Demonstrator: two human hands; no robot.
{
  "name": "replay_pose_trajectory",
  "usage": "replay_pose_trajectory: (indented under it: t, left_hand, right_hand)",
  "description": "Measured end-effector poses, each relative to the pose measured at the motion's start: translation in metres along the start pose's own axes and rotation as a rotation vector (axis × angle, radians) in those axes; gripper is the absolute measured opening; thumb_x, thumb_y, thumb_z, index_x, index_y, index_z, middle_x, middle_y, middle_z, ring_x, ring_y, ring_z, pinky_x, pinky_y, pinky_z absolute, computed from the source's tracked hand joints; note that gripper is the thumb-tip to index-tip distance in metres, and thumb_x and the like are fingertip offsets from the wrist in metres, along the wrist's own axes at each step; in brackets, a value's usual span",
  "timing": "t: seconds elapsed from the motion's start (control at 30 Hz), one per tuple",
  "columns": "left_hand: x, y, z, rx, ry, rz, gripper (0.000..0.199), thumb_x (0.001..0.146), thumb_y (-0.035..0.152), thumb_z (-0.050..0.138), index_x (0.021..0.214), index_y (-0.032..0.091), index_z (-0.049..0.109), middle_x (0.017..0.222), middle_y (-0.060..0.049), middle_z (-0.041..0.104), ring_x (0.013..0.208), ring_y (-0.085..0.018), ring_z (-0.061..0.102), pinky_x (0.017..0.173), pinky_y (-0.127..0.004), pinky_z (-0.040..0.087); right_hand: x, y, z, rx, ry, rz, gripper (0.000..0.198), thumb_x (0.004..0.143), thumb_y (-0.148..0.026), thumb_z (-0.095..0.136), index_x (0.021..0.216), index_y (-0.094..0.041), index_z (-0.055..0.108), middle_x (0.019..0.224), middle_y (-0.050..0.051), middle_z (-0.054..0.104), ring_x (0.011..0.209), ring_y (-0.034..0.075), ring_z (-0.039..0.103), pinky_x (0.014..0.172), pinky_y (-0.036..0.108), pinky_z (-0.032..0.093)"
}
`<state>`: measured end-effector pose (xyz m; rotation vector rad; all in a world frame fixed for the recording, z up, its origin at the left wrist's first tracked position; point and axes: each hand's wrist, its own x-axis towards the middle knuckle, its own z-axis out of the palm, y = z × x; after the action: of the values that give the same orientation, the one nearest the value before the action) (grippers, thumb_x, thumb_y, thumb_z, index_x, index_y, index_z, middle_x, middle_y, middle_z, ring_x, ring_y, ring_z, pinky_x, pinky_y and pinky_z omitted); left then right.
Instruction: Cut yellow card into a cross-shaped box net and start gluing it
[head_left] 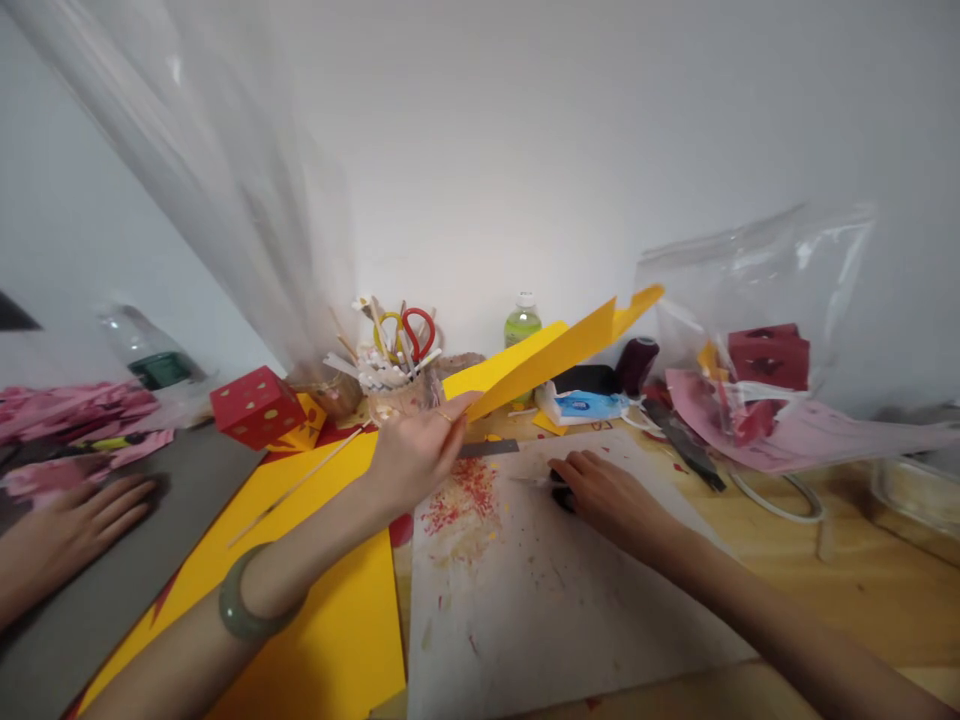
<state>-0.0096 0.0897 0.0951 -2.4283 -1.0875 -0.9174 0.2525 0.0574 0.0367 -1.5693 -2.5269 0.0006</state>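
My left hand (pixel 420 450), with a green bangle on its wrist, is closed on the near end of a folded sheet of yellow card (pixel 547 355). The card is raised above the table and points up to the right. My right hand (pixel 604 490) rests over a white sheet (pixel 540 620), its fingers closed on black-handled scissors (pixel 562 492). A thin blade points left from beneath the fingers; the palm hides most of the handle. Red and yellow paper crumbs (pixel 469 500) are scattered on the white sheet between my hands.
Yellow card (pixel 337 610) lies under my left forearm. Another person's hand (pixel 97 520) rests on a grey board (pixel 187 520). Behind stand a red box (pixel 255 408), a pot of sticks and scissors (pixel 397 385) and a green bottle (pixel 523 320). A clear bag (pixel 832 260) is at right.
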Motion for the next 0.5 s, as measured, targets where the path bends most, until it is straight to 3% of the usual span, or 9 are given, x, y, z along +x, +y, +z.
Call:
replay_pose_trajectory:
  t: [0.07,0.13,0.23,0.33,0.37,0.43,0.47,0.5]
  left_hand:
    - [0.0,0.002,-0.001,-0.002,0.212,0.074,0.033,0.089,0.018,0.042,0.118,0.013,0.056,0.085,-0.009,0.074,0.058,-0.016,0.067,0.052,-0.025,0.048]
    - [-0.001,0.006,0.003,0.036,0.287,0.143,0.032,0.087,0.012,0.044,0.117,0.012,0.056,0.084,-0.008,0.074,0.059,-0.015,0.067,0.051,-0.023,0.048]
    - [-0.006,0.018,0.016,0.097,0.048,0.252,0.035,0.084,0.006,0.043,0.116,0.012,0.056,0.092,-0.01,0.074,0.06,-0.017,0.068,0.048,-0.024,0.048]
    - [-0.018,0.043,0.031,0.054,-0.226,0.352,0.036,0.078,0.01,0.057,0.114,0.011,0.058,0.103,-0.012,0.071,0.064,-0.02,0.069,0.049,-0.027,0.051]
    - [-0.024,0.055,0.033,0.033,-0.262,0.362,0.041,0.075,0.017,0.063,0.115,0.009,0.057,0.108,-0.015,0.069,0.073,-0.024,0.07,0.053,-0.031,0.054]
    - [-0.043,0.082,0.034,-0.045,-0.363,0.262,0.073,0.068,0.042,0.071,0.126,0.005,0.048,0.127,-0.025,0.055,0.106,-0.039,0.059,0.071,-0.048,0.055]
    - [-0.056,0.096,0.031,-0.144,-0.398,0.292,0.079,0.066,0.049,0.07,0.129,0.008,0.046,0.131,-0.025,0.052,0.114,-0.041,0.053,0.077,-0.051,0.053]
    - [-0.07,0.11,0.027,-0.284,-0.457,0.394,0.07,0.071,0.049,0.066,0.129,0.014,0.047,0.132,-0.021,0.052,0.117,-0.039,0.051,0.082,-0.05,0.051]
  right_hand:
    - [-0.011,0.004,-0.007,0.027,0.048,0.017,0.028,0.078,-0.004,0.056,0.105,-0.012,0.061,0.094,0.01,0.064,0.091,0.025,0.061,0.08,0.046,0.049]
    - [-0.027,0.01,-0.013,0.09,0.102,0.039,0.036,0.074,-0.002,0.054,0.109,-0.011,0.059,0.094,0.013,0.064,0.09,0.028,0.062,0.078,0.046,0.051]
    - [-0.064,0.014,-0.018,0.208,0.175,0.078,0.036,0.076,-0.009,0.053,0.111,-0.017,0.054,0.096,0.011,0.067,0.085,0.024,0.066,0.074,0.04,0.055]
    - [-0.099,0.007,-0.017,0.424,0.23,0.12,0.037,0.081,-0.015,0.052,0.116,-0.024,0.044,0.098,0.007,0.071,0.085,0.019,0.069,0.074,0.034,0.057]
    - [-0.108,0.004,-0.016,0.52,0.252,0.143,0.037,0.082,-0.015,0.051,0.116,-0.025,0.043,0.099,0.006,0.071,0.085,0.018,0.069,0.074,0.033,0.057]
    - [-0.117,-0.003,-0.014,0.655,0.299,0.201,0.032,0.084,-0.018,0.051,0.114,-0.026,0.044,0.099,0.006,0.071,0.085,0.017,0.07,0.074,0.033,0.057]
    - [-0.118,-0.005,-0.012,0.682,0.322,0.235,0.029,0.084,-0.019,0.052,0.111,-0.025,0.045,0.096,0.006,0.072,0.083,0.018,0.07,0.072,0.033,0.057]
    - [-0.118,-0.006,-0.01,0.681,0.34,0.267,0.026,0.084,-0.021,0.052,0.108,-0.024,0.046,0.092,0.007,0.072,0.08,0.018,0.07,0.07,0.033,0.058]
